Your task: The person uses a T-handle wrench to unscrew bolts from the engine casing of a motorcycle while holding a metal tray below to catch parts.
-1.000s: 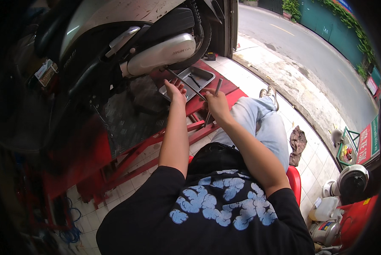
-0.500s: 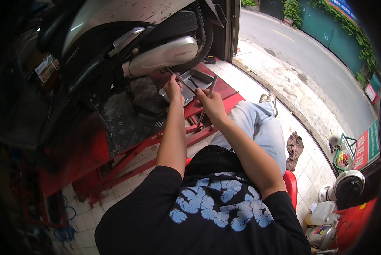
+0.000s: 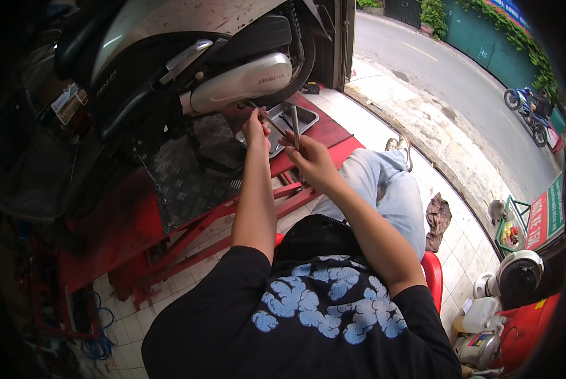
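A T-handle wrench (image 3: 276,127) runs from under the silver engine cover (image 3: 242,82) of a scooter back toward me. Its tip meets the scooter's underside, where I cannot make out the fastener. My left hand (image 3: 256,131) is closed around the shaft near that far end. At the crossbar, my right hand (image 3: 310,162) grips the handle, with the bar's metal end standing up above the fingers. Beneath the wrench, a shallow metal tray (image 3: 308,118) with a dark rod-like item in it rests on the red lift platform (image 3: 330,134).
The red lift frame (image 3: 194,243) lies before my knees. I sit on a red stool (image 3: 432,278). A brown rag (image 3: 438,221) is on the tiled floor at right, with a plastic jug (image 3: 482,316) farther back. Outside, a motorbike (image 3: 526,114) is on the road.
The wrench's crossbar has turned from leaning right to nearly upright, and my right hand has shifted slightly left and down with it. A motorbike has appeared on the road.
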Available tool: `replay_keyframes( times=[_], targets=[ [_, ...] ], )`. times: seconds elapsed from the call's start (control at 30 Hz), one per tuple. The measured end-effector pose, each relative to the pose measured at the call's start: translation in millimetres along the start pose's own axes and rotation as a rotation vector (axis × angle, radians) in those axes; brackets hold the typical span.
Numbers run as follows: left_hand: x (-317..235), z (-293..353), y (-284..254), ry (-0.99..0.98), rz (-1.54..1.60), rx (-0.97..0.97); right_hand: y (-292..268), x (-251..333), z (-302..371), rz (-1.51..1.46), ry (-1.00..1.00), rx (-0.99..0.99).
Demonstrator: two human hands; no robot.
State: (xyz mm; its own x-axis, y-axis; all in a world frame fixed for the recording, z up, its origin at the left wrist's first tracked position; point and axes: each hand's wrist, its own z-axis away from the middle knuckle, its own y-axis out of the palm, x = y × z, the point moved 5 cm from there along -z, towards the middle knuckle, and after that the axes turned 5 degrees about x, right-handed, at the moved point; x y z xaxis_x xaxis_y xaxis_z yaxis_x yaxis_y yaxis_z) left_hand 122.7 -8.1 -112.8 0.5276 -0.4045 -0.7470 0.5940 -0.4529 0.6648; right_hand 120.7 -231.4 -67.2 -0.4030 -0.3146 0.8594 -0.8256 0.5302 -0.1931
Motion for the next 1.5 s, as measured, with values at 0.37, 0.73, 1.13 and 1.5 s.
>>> replay_keyframes(
  times=[0.37, 0.73, 1.13, 1.5],
  targets=[
    [13, -4, -11, -0.082, -0.095, 0.134, -7, -6, 8, 0.593, 0.014, 0.090],
    [50, 38, 18, -0.293, 0.028, 1.040, -5, 39, 7, 1.070, -0.275, -0.182],
    [72, 28, 13, -0.391, 0.335, 1.163, 2, 9, 38, 0.772, 0.239, 0.344],
    [75, 15, -4, -0.386, 0.445, 0.971, 0, 54, 28, 0.279, 0.178, 0.262]
  ],
)
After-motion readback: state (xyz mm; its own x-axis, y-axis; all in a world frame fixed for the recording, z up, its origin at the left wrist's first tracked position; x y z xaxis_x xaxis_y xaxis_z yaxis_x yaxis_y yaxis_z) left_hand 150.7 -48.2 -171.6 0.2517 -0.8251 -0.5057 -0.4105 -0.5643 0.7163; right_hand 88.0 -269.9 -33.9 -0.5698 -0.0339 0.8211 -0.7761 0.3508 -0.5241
